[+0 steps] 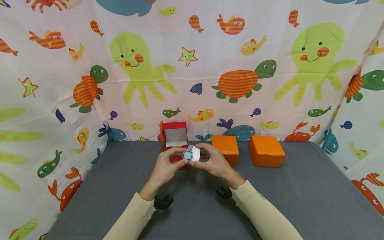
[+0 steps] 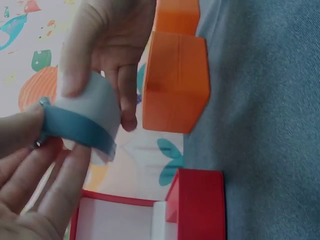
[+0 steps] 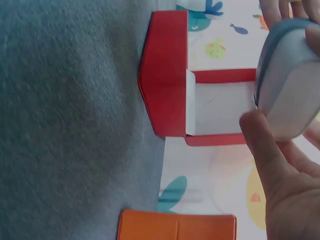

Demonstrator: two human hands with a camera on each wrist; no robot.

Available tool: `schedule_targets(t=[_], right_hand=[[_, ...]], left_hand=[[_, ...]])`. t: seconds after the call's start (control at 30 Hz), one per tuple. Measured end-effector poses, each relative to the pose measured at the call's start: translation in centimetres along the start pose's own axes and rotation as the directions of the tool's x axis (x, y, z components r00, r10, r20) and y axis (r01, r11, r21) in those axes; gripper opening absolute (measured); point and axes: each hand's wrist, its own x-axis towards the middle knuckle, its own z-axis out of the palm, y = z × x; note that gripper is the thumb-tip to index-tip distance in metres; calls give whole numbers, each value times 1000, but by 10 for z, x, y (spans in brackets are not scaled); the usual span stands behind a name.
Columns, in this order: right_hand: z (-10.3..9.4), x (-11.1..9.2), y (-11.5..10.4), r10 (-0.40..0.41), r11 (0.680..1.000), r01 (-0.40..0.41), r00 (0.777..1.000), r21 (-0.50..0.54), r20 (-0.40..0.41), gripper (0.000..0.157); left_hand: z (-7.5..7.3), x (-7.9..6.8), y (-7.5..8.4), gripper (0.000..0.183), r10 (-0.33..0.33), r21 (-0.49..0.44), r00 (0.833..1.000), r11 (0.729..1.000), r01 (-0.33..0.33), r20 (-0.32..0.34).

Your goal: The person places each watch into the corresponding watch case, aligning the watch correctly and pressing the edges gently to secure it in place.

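Observation:
My left hand [image 1: 164,166] pinches a wristwatch [image 1: 187,155] with a squarish face and a blue-grey strap. The strap runs around one end of a white watch cushion [image 1: 196,154]. From the other side, my right hand [image 1: 216,163] grips the cushion between thumb and fingers. In the left wrist view, the strap [image 2: 85,130] curves across the cushion [image 2: 100,97]. Just beyond and partly behind both hands stands a red watch box [image 1: 175,125], its lid raised and its lining white. The right wrist view shows the box [image 3: 167,75] from the side.
Two orange boxes [image 1: 225,146] [image 1: 267,150], both closed, stand right of the red box. A grey cloth covers the table [image 1: 195,213]. Behind it hangs a white curtain [image 1: 207,43] with sea animals. Black wrist cameras [image 1: 163,202] sit under both forearms.

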Motion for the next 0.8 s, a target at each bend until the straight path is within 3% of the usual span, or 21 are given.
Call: schedule_targets(t=[0.07, 0.17, 0.27, 0.37, 0.67, 0.8], right_hand=[[-3, 0, -4, 5, 1000, -5, 1000, 20, 24, 57], [-9, -3, -21, 6, 999, -10, 997, 47, 83, 54], [-14, -6, -37, 3, 997, -14, 989, 70, 151, 53], [-15, -6, -37, 0, 997, -17, 979, 81, 204, 53], [-19, -8, -33, 12, 970, -80, 959, 231, 284, 58], [-19, -6, -32, 13, 968, -84, 957, 236, 288, 58]], left_hand=[[-1, 0, -1, 38, 13, -34, 1000, 999, -12, 25], [-7, 2, 3, 48, 44, -130, 992, 991, -28, 121], [-15, 1, 12, 59, 9, -210, 972, 977, 41, 235], [-20, 0, 19, 63, -58, -206, 951, 971, 125, 303], [-23, 1, 16, 62, -47, -187, 946, 976, 112, 321], [-21, 2, 3, 64, -48, -177, 946, 978, 110, 319]])
